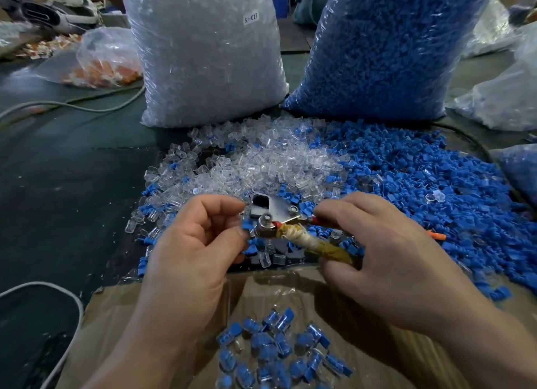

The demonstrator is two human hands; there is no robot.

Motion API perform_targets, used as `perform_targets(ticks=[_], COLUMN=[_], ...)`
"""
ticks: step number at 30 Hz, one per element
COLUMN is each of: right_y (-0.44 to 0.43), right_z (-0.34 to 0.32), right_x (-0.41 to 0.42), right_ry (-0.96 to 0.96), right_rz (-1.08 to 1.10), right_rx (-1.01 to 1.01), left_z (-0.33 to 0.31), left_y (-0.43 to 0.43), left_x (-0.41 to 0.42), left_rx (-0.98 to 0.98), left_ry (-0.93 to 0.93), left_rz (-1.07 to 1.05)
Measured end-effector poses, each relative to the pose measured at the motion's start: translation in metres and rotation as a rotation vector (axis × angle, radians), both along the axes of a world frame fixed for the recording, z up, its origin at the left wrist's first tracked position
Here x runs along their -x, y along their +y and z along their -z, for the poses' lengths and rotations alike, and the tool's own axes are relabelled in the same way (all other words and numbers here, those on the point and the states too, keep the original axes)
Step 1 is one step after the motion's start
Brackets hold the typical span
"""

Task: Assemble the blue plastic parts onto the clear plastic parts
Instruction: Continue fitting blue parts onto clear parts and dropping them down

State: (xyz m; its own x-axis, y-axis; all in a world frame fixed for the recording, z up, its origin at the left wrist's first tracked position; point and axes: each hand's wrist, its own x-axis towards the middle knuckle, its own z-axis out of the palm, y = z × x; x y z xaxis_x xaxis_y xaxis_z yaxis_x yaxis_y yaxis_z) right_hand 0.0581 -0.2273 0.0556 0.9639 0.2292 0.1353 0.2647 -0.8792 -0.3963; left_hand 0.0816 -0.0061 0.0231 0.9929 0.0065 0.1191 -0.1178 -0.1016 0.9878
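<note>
Head view: the left hand [197, 237] pinches a blue part [247, 224] against a metal tool [277, 210], whose taped handle [322, 246] the right hand [386, 252] grips. Clear parts [261, 159] lie heaped just beyond both hands

Glossy clear plastic parts [261, 159], matt blue plastic parts [421, 179], shiny metal press [276, 211].

A piecework assembly workshop: a tall clear sack of clear plastic parts [203, 54], labelled "SJ 017", and a tall clear sack of blue plastic parts [377, 48] stand on the dark counter [72, 170]. Loose heaps of both spill before them, and a brown cardboard box [107, 324] holds joined pieces.
</note>
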Motion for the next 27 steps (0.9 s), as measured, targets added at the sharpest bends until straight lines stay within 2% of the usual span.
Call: perform_targets(ticks=[10,14,24,27], right_y=[0.001,0.000,0.003,-0.002], right_z=[-0.001,0.000,-0.005,0.000], right_x=[0.002,0.001,-0.004,-0.005], right_ry=[0.015,0.003,0.050,0.045], right_rz=[-0.072,-0.088,-0.061,0.003], right_rx=[-0.011,0.056,0.102,0.100], left_z=[-0.011,-0.011,-0.013,-0.011], left_y=[0.001,0.000,-0.003,-0.001], left_x=[0.007,0.007,0.005,0.001], left_rx=[-0.067,-0.063,-0.064,-0.092], left_ry=[-0.066,-0.064,-0.071,-0.060], left_rz=[0.017,0.049,0.032,-0.041])
